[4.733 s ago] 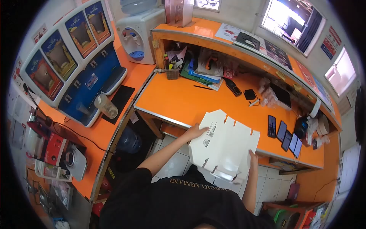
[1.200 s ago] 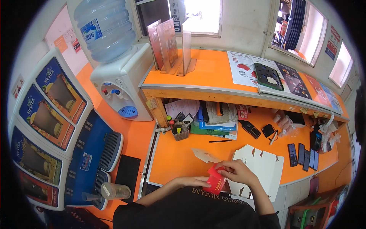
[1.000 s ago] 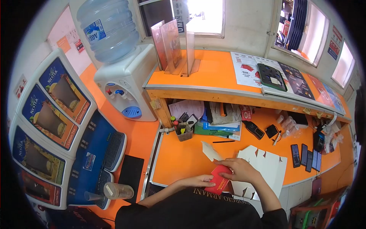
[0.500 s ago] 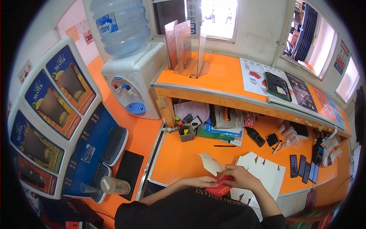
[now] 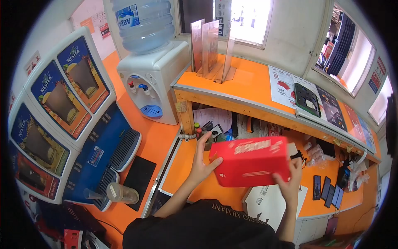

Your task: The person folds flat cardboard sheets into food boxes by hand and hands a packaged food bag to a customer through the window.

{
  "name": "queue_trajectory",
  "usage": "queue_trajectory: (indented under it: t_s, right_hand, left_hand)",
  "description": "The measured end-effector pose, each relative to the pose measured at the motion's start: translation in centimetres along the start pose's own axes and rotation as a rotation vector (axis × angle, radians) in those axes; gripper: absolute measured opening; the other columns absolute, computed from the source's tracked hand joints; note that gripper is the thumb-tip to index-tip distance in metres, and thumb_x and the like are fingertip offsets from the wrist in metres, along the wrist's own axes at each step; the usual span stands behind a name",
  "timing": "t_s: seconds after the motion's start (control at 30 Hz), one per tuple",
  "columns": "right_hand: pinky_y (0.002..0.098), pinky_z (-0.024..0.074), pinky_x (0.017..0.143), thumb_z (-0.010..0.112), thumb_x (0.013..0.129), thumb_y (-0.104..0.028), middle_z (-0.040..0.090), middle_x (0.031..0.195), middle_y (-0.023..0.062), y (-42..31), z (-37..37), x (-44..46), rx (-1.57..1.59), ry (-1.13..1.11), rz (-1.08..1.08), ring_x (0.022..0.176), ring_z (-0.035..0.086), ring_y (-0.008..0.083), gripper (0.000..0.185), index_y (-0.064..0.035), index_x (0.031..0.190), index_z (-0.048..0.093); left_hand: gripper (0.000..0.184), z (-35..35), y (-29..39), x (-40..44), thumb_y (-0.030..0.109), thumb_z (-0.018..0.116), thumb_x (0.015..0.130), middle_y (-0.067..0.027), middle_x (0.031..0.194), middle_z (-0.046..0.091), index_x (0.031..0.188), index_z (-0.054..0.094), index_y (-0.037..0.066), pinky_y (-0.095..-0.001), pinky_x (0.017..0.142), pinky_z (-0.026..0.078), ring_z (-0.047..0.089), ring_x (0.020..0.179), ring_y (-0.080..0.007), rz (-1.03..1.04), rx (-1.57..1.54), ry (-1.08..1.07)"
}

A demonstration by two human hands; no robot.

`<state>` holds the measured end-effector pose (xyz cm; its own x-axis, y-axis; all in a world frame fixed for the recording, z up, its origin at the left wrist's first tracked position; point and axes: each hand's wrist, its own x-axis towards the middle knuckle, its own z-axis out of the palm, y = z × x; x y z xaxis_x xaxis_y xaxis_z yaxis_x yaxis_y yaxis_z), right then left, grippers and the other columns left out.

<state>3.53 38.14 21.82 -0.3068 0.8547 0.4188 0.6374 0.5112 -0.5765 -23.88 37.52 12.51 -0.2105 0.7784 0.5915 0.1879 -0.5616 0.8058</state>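
The red carton (image 5: pixel 251 162), its white lettering blurred, is between my hands, above the counter (image 5: pixel 180 168). My left hand (image 5: pixel 204 161) grasps one end, thumb across the front, fingers upward; my right hand (image 5: pixel 293 177) clasps the other.

- Orange surface (image 5: pixel 178 166) runs centre to right of frame: phones (image 5: pixel 330 197) bunched at the right, white cardboard (image 5: pixel 269 203) at lower centre.
- Up top, a raised shelf (image 5: pixel 251 76) carries clear sign stands (image 5: pixel 210 50), printed sheets (image 5: pixel 282 89) further right.
- Left, side surface (image 5: pixel 154 141): water dispenser (image 5: pixel 155 83) standing, black mat (image 5: pixel 141 176) flat.
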Motion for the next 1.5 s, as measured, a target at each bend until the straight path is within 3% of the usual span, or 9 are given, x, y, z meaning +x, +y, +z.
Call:
queue_trajectory:
  t_s: [0.1,0.17,0.27,0.4,0.7,0.93,1.13,1.2,1.5]
  right_hand:
    - [0.0358,0.0400,0.078,0.071,0.072,-0.024,0.045,0.088,0.0115,2.6,0.2,-0.7,0.115,0.213,0.059,0.087,0.048,0.0267,0.038,0.0024,0.096,0.060]
    - [0.0357,0.0383,0.080,0.063,0.080,-0.023,0.045,0.092,0.0116,3.8,0.8,-1.2,0.076,0.203,0.163,0.089,0.047,0.0275,0.032,0.0039,0.097,0.059]
    - [0.0396,0.0373,0.089,0.059,0.084,-0.025,0.045,0.110,0.0172,5.1,3.2,-2.0,-0.087,0.142,0.253,0.101,0.047,0.0319,0.036,0.0032,0.106,0.058]
    - [0.0442,0.0298,0.102,0.063,0.080,-0.024,0.037,0.133,0.0194,3.0,6.5,-3.2,-0.101,0.003,0.065,0.121,0.038,0.0351,0.050,-0.0006,0.122,0.049]
    - [0.0481,0.0345,0.097,0.077,0.066,-0.028,0.059,0.114,0.0019,0.0,9.3,-4.1,-0.221,0.074,-0.715,0.109,0.054,0.0234,0.056,-0.0106,0.115,0.055]
    - [0.0427,0.0384,0.094,0.072,0.071,-0.016,0.058,0.113,0.0165,-0.3,8.5,-2.7,0.368,0.342,-0.470,0.111,0.053,0.0345,0.041,-0.0071,0.107,0.054]
    - [0.0386,0.0414,0.087,0.071,0.069,-0.011,0.057,0.104,0.0155,-2.1,6.8,-1.5,0.045,0.420,-0.263,0.103,0.052,0.0309,0.037,-0.0021,0.103,0.060]
    - [0.0382,0.0418,0.083,0.069,0.071,-0.014,0.058,0.101,0.0138,-2.2,6.8,-1.5,-0.052,0.414,-0.251,0.098,0.052,0.0296,0.032,-0.0006,0.100,0.062]
    - [0.0370,0.0446,0.078,0.074,0.063,-0.009,0.058,0.098,0.0102,-2.0,7.6,-1.2,-0.098,0.428,-0.286,0.091,0.053,0.0294,0.043,-0.0055,0.105,0.064]
  left_hand:
    - [0.060,0.4,-1.1,-1.0,0.031,0.060,0.086,-0.0104,0.124,0.048,0.133,0.034,0.004,-0.0341,0.099,0.034,0.045,0.118,-0.0201,-0.115,-0.222,0.097]
    - [0.056,-0.4,0.7,-1.7,0.028,0.058,0.087,-0.0119,0.123,0.050,0.132,0.035,0.004,-0.0322,0.097,0.037,0.048,0.117,-0.0200,-0.611,-0.541,-0.451]
    - [0.051,1.3,2.3,-2.1,0.027,0.056,0.089,-0.0092,0.127,0.048,0.130,0.037,0.004,-0.0341,0.097,0.039,0.047,0.117,-0.0197,-1.156,-0.618,-0.344]
    - [0.041,3.7,1.0,-2.2,0.022,0.052,0.091,-0.0081,0.122,0.052,0.126,0.042,0.005,-0.0326,0.092,0.044,0.053,0.110,-0.0180,-0.990,-0.893,-0.287]
    - [0.028,4.2,0.3,-1.2,0.013,0.049,0.090,-0.0076,0.110,0.058,0.116,0.048,0.003,-0.0324,0.088,0.048,0.056,0.104,-0.0166,-1.129,-1.113,-0.336]
    - [0.026,6.0,1.2,0.2,0.012,0.053,0.090,-0.0066,0.108,0.058,0.115,0.049,0.004,-0.0305,0.086,0.048,0.057,0.102,-0.0150,-0.817,-1.008,-0.297]
    - [0.023,6.6,1.9,0.4,0.016,0.055,0.090,-0.0028,0.103,0.058,0.111,0.051,0.005,-0.0255,0.078,0.048,0.057,0.093,-0.0098,-0.546,-0.532,-0.300]
    - [0.021,6.9,0.5,-0.3,0.018,0.052,0.092,-0.0033,0.102,0.058,0.108,0.053,0.004,-0.0260,0.075,0.049,0.058,0.091,-0.0102,-0.122,-0.417,-0.296]
    - [0.022,6.3,-1.6,-1.0,0.017,0.050,0.093,-0.0028,0.095,0.059,0.104,0.057,-0.001,-0.0265,0.077,0.051,0.058,0.090,-0.0116,-0.471,-0.527,-0.331]
